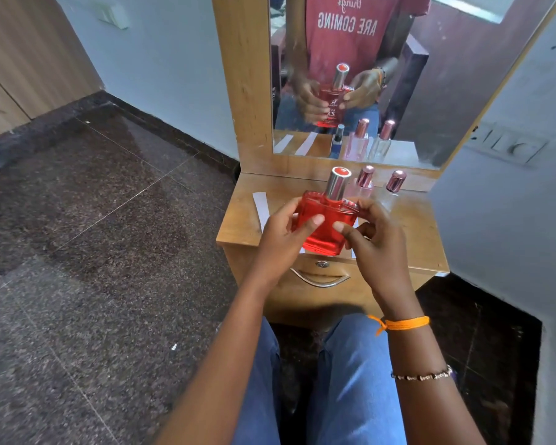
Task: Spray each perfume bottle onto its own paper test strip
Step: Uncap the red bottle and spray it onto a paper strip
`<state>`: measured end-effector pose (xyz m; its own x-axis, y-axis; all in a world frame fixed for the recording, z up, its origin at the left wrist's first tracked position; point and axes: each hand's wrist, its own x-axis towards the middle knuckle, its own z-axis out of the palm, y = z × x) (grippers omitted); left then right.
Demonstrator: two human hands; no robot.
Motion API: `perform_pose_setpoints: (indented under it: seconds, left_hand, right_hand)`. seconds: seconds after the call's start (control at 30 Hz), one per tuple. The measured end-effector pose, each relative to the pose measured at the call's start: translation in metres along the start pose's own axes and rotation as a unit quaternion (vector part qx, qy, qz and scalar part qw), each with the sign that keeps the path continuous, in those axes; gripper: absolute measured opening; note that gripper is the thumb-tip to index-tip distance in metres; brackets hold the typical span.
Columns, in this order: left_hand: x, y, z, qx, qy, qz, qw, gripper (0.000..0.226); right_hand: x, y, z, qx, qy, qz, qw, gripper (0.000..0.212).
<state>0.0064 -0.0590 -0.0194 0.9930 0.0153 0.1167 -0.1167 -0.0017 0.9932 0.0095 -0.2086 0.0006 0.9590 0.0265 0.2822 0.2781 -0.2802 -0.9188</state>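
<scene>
A flat red perfume bottle [326, 231] with a tall silver cap, red on top, is held upright above the small wooden dresser top [408, 232]. My left hand [286, 239] grips its left side and my right hand [371, 242] grips its right side. Both thumbs press on its front face. A white paper test strip [261, 209] lies on the dresser's left part. Bits of other strips peek out under the bottle. Behind it stand two clear bottles with pink metallic caps [365, 176] [396, 181].
The dresser's mirror [430, 91] rises at the back and reflects my hands, the bottles, two strips and a small dark blue bottle. A drawer with a metal handle [320, 279] faces my knees. Dark granite floor spreads to the left, and a white wall stands close on the right.
</scene>
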Motion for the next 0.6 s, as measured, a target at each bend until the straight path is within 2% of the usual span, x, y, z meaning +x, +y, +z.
perform_pose_setpoints:
  seconds: [0.13,0.27,0.4,0.6]
  left_hand:
    - [-0.005,-0.002,0.003,-0.044,0.047,0.018,0.998,0.020]
    - [-0.009,0.004,0.010,-0.031,0.075,0.034,0.996,0.020]
    - [-0.010,0.005,0.009,-0.016,0.084,0.030,0.996,0.022]
    - [-0.011,0.009,-0.002,-0.001,0.036,0.027,0.999,0.022]
  right_hand:
    - [0.003,-0.005,-0.004,-0.024,-0.017,0.004,1.000,0.029]
    - [0.012,-0.025,-0.005,-0.028,0.030,-0.041,0.998,0.030]
    - [0.024,-0.036,0.008,-0.040,0.034,-0.057,0.997,0.021]
    - [0.030,-0.030,0.001,0.078,-0.044,-0.017,0.996,0.024]
